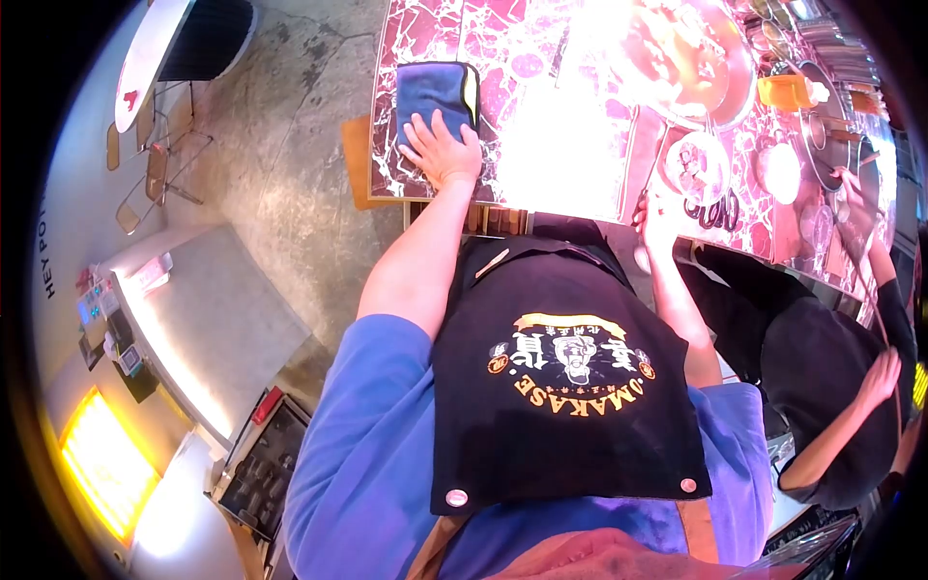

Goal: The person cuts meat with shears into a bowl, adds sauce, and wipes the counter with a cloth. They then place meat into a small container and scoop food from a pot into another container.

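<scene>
A folded blue cloth (425,87) with a dark edge and a strip of yellow lies near the left end of the marbled red table (503,39). My left hand (440,150) rests flat on its lower part, fingers spread. At the table's front edge, my right hand (659,215) is washed out by bright light. Its fingers seem bent by the edge, but I cannot make out whether they hold anything. Just above it stands a bowl (696,166) with food in it, and a dark coiled thing (712,211) lies to its right.
A large round pan (739,82) of reddish food stands at the back under glare. Right of it are an orange-yellow container (788,93), a pale round dish (778,174) and several bowls. A co-worker in black (822,387) stands close on my right. Folding chairs (155,179) stand left.
</scene>
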Motion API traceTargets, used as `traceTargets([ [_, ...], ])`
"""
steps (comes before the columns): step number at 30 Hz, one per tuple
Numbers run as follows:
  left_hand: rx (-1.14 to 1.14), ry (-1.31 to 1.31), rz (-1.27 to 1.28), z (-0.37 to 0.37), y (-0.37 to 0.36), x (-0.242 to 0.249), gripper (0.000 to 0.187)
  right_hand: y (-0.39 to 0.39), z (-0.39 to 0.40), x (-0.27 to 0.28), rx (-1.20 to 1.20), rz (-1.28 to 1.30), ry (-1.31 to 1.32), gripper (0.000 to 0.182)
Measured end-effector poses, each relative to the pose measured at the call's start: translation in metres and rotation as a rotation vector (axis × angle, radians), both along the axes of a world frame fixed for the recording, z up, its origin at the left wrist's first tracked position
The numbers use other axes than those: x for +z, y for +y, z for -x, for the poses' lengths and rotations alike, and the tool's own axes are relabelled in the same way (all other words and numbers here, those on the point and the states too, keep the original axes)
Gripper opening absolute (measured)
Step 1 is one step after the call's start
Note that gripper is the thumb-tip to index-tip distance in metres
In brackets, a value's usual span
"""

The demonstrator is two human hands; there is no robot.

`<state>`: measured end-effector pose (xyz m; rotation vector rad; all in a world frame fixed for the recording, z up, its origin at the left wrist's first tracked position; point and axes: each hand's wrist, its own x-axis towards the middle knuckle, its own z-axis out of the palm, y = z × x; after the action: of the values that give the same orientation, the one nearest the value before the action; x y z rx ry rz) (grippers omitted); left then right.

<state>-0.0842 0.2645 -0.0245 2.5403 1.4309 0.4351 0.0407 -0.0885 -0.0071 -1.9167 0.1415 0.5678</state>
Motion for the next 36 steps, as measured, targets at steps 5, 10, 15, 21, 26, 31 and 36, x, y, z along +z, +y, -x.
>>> traceTargets([
  [5,-0.006,0.000,-0.006,0.001,0.001,0.000,0.059,0.002,0.002,0.002,0.010,0.026,-0.030,0.035],
  [10,-0.023,0.037,-0.005,0.001,0.002,0.000,0.057,0.003,0.002,0.002,-0.012,0.043,-0.011,0.034],
  [15,-0.029,0.049,0.018,0.001,0.002,0.003,0.058,0.003,0.003,0.000,-0.034,0.066,-0.009,0.033],
  [21,-0.029,0.047,0.041,0.000,0.002,0.003,0.061,0.003,0.003,-0.003,-0.044,0.093,-0.019,0.033],
  [26,-0.033,0.050,0.050,0.000,0.003,0.002,0.066,0.003,0.003,-0.005,-0.038,0.087,-0.038,0.034],
  [31,-0.040,0.072,0.041,0.000,0.003,0.002,0.070,0.004,0.003,-0.002,-0.045,0.111,-0.019,0.034],
  [36,-0.053,0.111,0.051,-0.001,0.002,0.009,0.071,-0.002,0.003,-0.013,-0.046,0.088,-0.056,0.031],
])
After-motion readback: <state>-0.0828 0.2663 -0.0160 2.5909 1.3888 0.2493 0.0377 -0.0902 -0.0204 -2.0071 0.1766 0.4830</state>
